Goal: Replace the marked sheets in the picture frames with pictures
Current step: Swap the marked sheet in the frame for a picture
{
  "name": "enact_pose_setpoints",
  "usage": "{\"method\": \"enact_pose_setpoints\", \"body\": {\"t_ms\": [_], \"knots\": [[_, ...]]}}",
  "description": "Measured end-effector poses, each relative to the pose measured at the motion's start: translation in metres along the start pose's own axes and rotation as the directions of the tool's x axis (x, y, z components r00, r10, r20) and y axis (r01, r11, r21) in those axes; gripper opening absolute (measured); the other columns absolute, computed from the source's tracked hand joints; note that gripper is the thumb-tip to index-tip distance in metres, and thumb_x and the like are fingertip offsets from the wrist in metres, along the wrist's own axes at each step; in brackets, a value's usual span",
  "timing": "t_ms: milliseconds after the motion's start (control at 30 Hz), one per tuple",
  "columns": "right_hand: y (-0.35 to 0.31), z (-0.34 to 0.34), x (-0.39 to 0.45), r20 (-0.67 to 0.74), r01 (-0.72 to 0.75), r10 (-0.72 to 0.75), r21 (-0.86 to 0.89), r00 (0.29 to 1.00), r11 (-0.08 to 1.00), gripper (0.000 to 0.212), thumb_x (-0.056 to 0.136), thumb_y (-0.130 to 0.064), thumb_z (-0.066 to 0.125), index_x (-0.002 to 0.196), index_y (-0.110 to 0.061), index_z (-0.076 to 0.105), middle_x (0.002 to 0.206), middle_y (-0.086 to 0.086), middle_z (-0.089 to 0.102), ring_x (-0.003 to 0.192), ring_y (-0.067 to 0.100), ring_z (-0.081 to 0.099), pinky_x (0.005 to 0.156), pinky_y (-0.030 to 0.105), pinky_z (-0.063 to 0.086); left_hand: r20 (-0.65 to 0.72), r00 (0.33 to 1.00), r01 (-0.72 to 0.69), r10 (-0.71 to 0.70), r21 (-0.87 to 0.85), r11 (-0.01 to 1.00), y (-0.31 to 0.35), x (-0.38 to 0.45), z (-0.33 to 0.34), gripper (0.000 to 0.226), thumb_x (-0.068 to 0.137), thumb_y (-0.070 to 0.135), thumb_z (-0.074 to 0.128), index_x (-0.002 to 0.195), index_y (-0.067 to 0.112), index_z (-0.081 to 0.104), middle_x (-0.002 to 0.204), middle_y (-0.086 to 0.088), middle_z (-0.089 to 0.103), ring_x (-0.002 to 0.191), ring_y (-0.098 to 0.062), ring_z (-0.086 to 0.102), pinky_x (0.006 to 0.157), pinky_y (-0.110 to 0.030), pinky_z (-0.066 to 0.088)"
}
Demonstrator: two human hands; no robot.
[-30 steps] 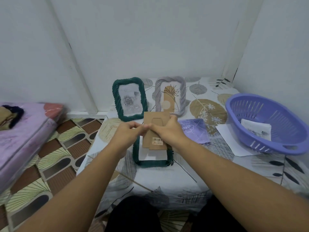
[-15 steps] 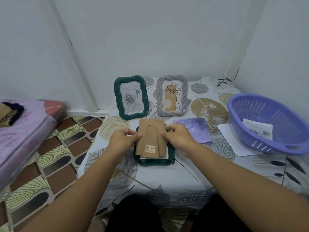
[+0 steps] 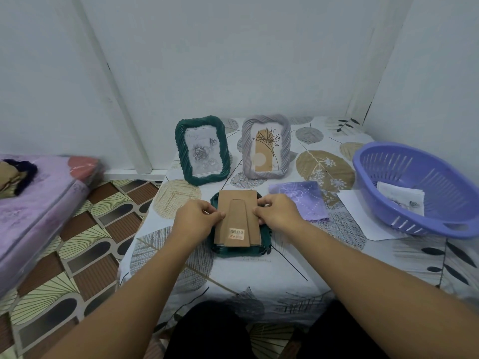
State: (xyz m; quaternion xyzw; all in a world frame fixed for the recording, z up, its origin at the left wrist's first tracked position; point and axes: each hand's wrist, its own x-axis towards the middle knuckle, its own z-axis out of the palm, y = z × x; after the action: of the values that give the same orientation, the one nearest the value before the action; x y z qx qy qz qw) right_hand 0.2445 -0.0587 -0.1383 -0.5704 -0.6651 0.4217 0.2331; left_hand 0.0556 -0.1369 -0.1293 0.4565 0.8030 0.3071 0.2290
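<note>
A dark green frame (image 3: pixel 239 251) lies face down on the table in front of me. On it sits its brown cardboard backing board (image 3: pixel 237 218) with a folded stand and a barcode sticker. My left hand (image 3: pixel 195 218) pinches the board's left edge and my right hand (image 3: pixel 278 213) pinches its right edge. Two frames stand upright behind: a green one (image 3: pixel 202 150) with a grey rose picture and a grey one (image 3: pixel 265 146) with a plant drawing.
A purple patterned cloth (image 3: pixel 300 199) lies right of the frame. A purple plastic basket (image 3: pixel 420 187) at the right holds a printed sheet (image 3: pixel 401 199) and rests partly on white paper (image 3: pixel 360 216). A mattress (image 3: pixel 39 203) lies on the floor at left. Walls close behind.
The backing board was held tilted above the frame; both hands have lowered it flat onto the face-down green frame.
</note>
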Motion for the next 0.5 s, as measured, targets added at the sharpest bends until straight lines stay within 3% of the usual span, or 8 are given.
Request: {"method": "enact_pose_setpoints", "body": {"t_ms": [100, 267, 500], "knots": [[-0.0013, 0.0016, 0.0000, -0.011, 0.009, -0.010, -0.066, 1.000, 0.998, 0.011, 0.093, -0.021, 0.068, 0.091, -0.017, 0.078, 0.079, 0.006, 0.076, 0.087, 0.024, 0.072, 0.082, 0.039, 0.059, 0.003, 1.000, -0.002, 0.002, 0.034, 0.999, -0.0033, 0.0005, 0.0016, 0.019, 0.088, 0.041, 0.078, 0.085, 0.022, 0.075, 0.088, 0.006, 0.070, 0.084, -0.010, 0.063, 0.064, -0.027, 0.047], [-0.0015, 0.0001, 0.0013, -0.005, 0.033, -0.034, -0.108, 0.999, 0.994, 0.012, 0.094, -0.023, 0.067, 0.098, -0.021, 0.078, 0.082, -0.002, 0.073, 0.089, 0.020, 0.071, 0.085, 0.039, 0.059, 0.011, 1.000, -0.001, 0.000, 0.028, 1.000, -0.0031, 0.0007, 0.0025, 0.020, 0.087, 0.040, 0.079, 0.083, 0.021, 0.074, 0.086, 0.005, 0.071, 0.082, -0.010, 0.064, 0.062, -0.025, 0.046], [0.0000, 0.0049, 0.0053, -0.020, 0.058, -0.065, -0.232, 0.998, 0.971, 0.016, 0.093, -0.021, 0.068, 0.092, -0.009, 0.078, 0.088, 0.008, 0.076, 0.090, 0.025, 0.070, 0.081, 0.037, 0.059, -0.002, 1.000, -0.006, 0.006, 0.083, 0.997, -0.0010, 0.0000, 0.0028, 0.022, 0.087, 0.041, 0.080, 0.081, 0.021, 0.072, 0.082, 0.006, 0.068, 0.077, -0.006, 0.060, 0.056, -0.022, 0.040]]}}
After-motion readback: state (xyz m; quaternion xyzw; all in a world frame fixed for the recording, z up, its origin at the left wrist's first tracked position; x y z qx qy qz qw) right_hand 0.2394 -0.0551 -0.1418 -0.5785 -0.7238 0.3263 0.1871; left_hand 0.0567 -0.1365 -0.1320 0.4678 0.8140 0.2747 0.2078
